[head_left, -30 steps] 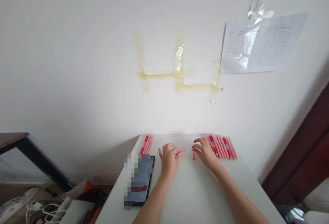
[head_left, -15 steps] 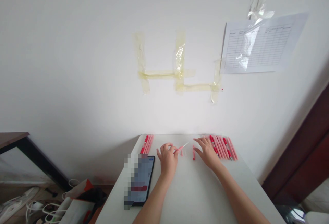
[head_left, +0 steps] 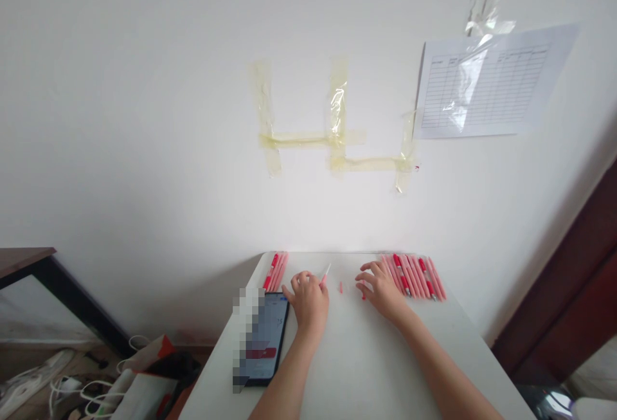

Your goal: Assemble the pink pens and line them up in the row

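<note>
My left hand (head_left: 308,304) is closed around a slim pink pen part (head_left: 324,278), with a thin white tip pointing up and away from the fingers. My right hand (head_left: 384,289) hovers low over the white table, fingers bent and apart. Beneath its thumb lies a short red pen piece (head_left: 364,297), partly covered. Between the hands rests a small pink piece (head_left: 340,287). Beyond the right hand, several pink and red pens (head_left: 418,276) lie side by side.
At the table's (head_left: 357,368) back left lies a smaller row of pink and red pens (head_left: 276,271). A phone (head_left: 267,343) lies beside my left forearm. Behind the table rises a wall with tape strips (head_left: 301,141) and a printed sheet (head_left: 486,89). Cables (head_left: 72,394) clutter the floor at left.
My left hand has moved left toward the phone, carrying the pen part, whose tip now points more upward. My right hand has shifted slightly left, its thumb over the red piece.
</note>
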